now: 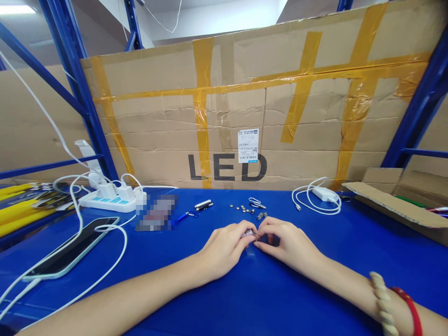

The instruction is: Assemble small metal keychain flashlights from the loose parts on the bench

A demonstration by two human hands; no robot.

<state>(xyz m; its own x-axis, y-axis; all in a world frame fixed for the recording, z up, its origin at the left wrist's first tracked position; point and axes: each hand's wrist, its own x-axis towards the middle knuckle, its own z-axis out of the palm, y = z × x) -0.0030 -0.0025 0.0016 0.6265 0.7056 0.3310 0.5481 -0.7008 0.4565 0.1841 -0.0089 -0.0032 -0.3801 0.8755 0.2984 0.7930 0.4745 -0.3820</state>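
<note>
My left hand [226,247] and my right hand [285,242] meet at the middle of the blue table [245,298], fingers curled together around a small silver metal piece [249,232]. Both hands pinch it between their fingertips. Just beyond them lie several small round button cells [243,208], a wire key ring [257,203] and small metal parts [262,215]. A small silver keychain flashlight [203,205] with a blue clip [185,216] lies to the left of those.
A phone [72,252] on a white cable lies at the left, beside a white power strip [107,199] with plugs. A white charger and coiled cable [320,195] sit at the right, near an open cardboard box [395,205]. A taped cardboard wall marked LED [227,167] stands behind.
</note>
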